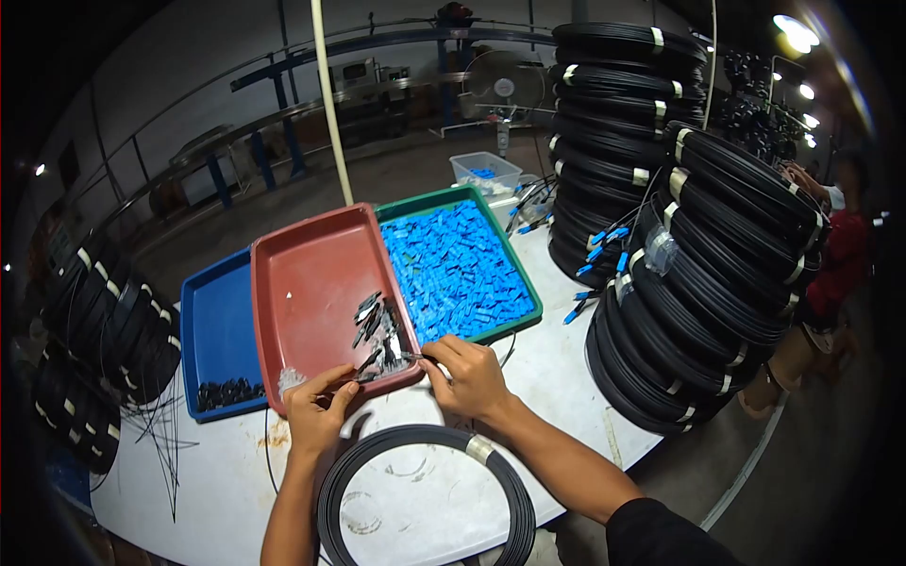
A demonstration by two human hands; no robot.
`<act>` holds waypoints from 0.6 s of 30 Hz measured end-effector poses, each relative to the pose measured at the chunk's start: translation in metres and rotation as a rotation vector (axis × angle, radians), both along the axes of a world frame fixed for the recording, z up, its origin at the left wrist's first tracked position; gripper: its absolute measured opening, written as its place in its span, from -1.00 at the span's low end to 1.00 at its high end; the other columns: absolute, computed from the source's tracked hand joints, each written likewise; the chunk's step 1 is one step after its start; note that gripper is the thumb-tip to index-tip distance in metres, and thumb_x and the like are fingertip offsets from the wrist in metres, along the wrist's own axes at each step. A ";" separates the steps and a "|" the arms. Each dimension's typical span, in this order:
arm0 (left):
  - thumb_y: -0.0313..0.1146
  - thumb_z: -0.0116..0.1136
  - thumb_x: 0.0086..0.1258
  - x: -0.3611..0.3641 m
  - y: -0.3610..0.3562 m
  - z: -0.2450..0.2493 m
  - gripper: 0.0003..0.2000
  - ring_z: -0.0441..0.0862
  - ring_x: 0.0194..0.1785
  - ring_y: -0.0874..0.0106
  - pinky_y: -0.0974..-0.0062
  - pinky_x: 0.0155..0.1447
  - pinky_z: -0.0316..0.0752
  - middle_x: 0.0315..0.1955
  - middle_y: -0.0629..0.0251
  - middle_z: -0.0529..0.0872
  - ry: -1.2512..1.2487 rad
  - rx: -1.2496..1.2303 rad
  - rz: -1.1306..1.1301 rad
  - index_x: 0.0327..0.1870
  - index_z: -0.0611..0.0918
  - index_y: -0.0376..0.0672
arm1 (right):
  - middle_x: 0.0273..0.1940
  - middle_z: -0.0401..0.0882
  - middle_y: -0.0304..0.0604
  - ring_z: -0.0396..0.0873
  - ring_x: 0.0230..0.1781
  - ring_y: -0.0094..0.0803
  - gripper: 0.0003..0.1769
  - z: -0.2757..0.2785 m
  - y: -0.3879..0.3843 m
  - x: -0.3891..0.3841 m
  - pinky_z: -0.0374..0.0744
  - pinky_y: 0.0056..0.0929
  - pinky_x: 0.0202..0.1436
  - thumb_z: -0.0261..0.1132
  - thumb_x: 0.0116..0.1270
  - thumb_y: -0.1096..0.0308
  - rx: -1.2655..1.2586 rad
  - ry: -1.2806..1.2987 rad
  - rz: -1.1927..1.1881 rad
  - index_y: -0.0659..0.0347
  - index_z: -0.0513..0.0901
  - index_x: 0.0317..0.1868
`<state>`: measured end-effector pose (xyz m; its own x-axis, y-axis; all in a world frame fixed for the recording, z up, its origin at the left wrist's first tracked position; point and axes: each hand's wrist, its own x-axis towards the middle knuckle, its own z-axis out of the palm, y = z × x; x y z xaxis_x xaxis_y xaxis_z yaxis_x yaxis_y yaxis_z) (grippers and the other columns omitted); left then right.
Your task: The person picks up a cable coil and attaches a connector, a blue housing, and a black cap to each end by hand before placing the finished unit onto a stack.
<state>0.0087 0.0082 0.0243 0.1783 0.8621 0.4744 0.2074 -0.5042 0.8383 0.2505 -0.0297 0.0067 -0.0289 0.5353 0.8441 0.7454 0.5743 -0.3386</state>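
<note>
My left hand (321,407) is closed in a pinch at the near edge of the red tray, on a small black part (369,363). Beside it, my right hand (464,377) pinches a thin dark piece (412,357) over the tray's near right corner; it is too small to tell its kind. Black and clear small parts (375,325) lie heaped in that corner of the red tray (307,264). Below both hands, a coil of black cable (342,472) wrapped with a pale tape band lies flat on the table, between my forearms.
A green tray (526,283) full of blue connector pieces (458,269) adjoins the red tray. To its left, a blue tray (215,311) holds black parts. Tall stacks of cable coils (717,274) rise at right, others (104,321) at left. A person (840,245) is at far right.
</note>
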 end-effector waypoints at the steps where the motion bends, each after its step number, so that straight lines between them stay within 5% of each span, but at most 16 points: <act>1: -0.46 0.43 0.29 0.000 0.012 0.003 -0.76 0.82 -0.23 0.41 0.51 -0.08 0.66 -0.22 0.11 0.87 0.139 0.116 -0.015 -0.04 0.81 -0.30 | -0.39 0.62 -0.06 0.62 -0.47 -0.11 -0.87 0.001 0.000 0.003 0.57 -0.24 -0.41 0.43 0.20 0.49 -0.005 0.005 -0.014 0.27 0.69 -0.23; 9: -0.34 0.40 0.30 0.064 0.084 0.040 -0.78 0.82 -0.22 0.19 0.33 -0.14 0.65 -0.19 0.12 0.85 0.412 0.444 -0.179 -0.05 0.83 -0.09 | -0.46 0.57 -0.12 0.59 -0.59 -0.18 -0.91 -0.003 0.003 0.006 0.54 -0.27 -0.49 0.38 0.16 0.46 0.016 -0.001 -0.065 0.24 0.66 -0.32; 18: -0.71 0.29 0.07 0.127 0.152 0.046 -0.60 0.70 0.12 0.12 0.20 0.19 0.54 -0.06 0.09 0.81 0.690 0.614 -0.359 -0.04 0.80 -0.15 | -0.50 0.59 -0.16 0.54 -0.66 -0.26 -0.88 -0.014 0.014 0.011 0.49 -0.35 -0.56 0.41 0.04 0.48 0.000 0.007 -0.034 0.27 0.67 -0.37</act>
<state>0.1360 0.1602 0.0703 0.7859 0.3420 0.5151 0.3019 -0.9393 0.1630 0.2618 -0.0162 -0.0077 -0.0049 0.5358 0.8443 0.7618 0.5490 -0.3439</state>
